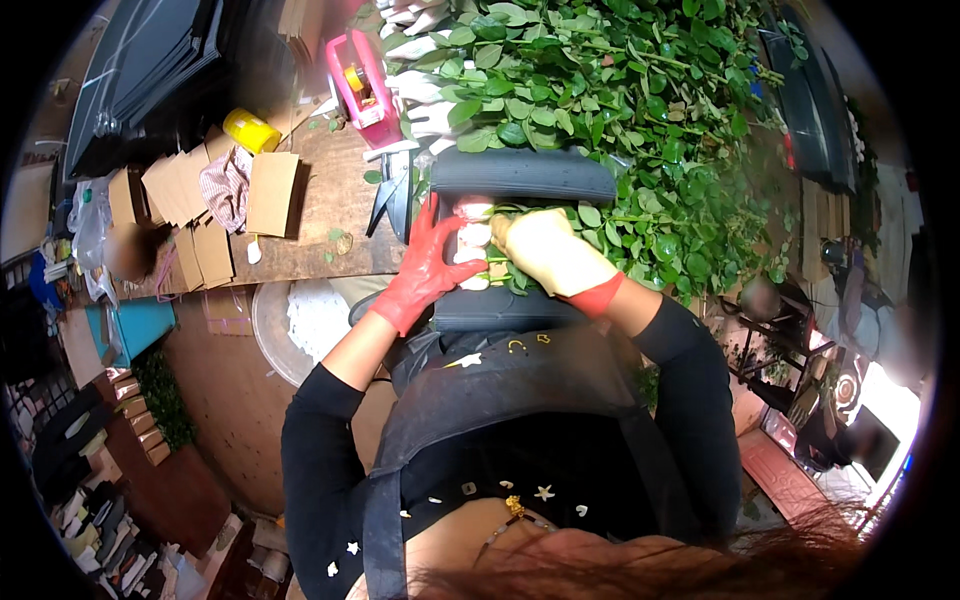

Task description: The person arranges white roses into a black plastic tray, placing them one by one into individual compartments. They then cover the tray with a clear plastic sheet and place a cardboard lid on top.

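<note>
My left hand (425, 270) in a red glove spans a row of pale pink rose heads (470, 240), fingertips and thumb against them. My right hand (550, 250), in a cream glove over a red one, has curled fingers on the stems beside the heads; what it grips is hidden. The roses lie in a dark grey padded holder (520, 175) with raised front and back sides. Dark-handled scissors (390, 200) lie just left of it. Leafy stems (660, 130) cover the area behind and to the right.
A pink tape dispenser (362, 95), yellow canister (250, 130), cardboard pieces (272, 195), checked cloth (225, 190) and stacked black sheets (150, 70) are on the wooden table (335, 230). White-wrapped bundles (425, 120) lie behind the scissors. A round tub (270, 330) stands below the table's edge.
</note>
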The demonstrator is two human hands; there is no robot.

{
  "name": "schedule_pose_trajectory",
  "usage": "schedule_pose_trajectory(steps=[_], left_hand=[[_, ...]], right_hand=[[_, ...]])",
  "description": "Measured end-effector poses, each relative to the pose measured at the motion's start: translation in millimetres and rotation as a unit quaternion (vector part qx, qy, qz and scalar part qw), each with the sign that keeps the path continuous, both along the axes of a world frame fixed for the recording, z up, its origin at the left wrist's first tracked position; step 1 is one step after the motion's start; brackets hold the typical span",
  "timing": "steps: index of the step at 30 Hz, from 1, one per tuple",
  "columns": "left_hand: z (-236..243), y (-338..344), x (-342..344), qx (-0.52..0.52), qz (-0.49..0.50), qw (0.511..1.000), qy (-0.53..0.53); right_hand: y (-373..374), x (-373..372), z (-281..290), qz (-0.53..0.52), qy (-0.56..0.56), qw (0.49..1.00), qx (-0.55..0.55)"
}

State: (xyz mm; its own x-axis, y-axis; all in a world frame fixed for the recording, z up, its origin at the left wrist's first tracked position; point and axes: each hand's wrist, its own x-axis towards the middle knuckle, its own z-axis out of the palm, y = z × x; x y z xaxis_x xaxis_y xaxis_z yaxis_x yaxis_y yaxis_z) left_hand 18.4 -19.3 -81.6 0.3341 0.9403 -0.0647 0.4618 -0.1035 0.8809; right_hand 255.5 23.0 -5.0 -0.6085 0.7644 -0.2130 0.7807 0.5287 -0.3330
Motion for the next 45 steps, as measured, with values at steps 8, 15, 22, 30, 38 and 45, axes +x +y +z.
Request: schedule_pose_trajectory(steps=[8,15,22,30,38,45], left_hand=[[10.7,5.6,3.2,-0.036,-0.004,0.999,0.018],[12.4,1.3,17.8,-0.049,0.107,0.993,-0.024],[5.6,4.5,15.0,-0.050,0.090,0.995,-0.008],[6.3,17.3,15.2,-0.084,0.079,0.993,-0.014],[-5.8,31.4,23.2,-0.145,0.154,0.971,-0.115],[10.5,25.1,30.3,-0.095,0.158,0.976,-0.119]], right_hand=[[-7.5,-13.9,11.9,0.048,-0.043,0.998,-0.006],[-12.1,-4.6,31.4,-0.030,-0.077,0.996,-0.037],[5.1,2.0,-7.4,-0.016,0.042,0.992,0.120],[4.5,4.2,-7.5,-0.004,0.016,0.998,0.062],[-2.6,-2.8,32.1,-0.073,0.084,0.992,0.052],[7.8,-30.7,20.5,-0.052,-0.061,0.985,0.150]])
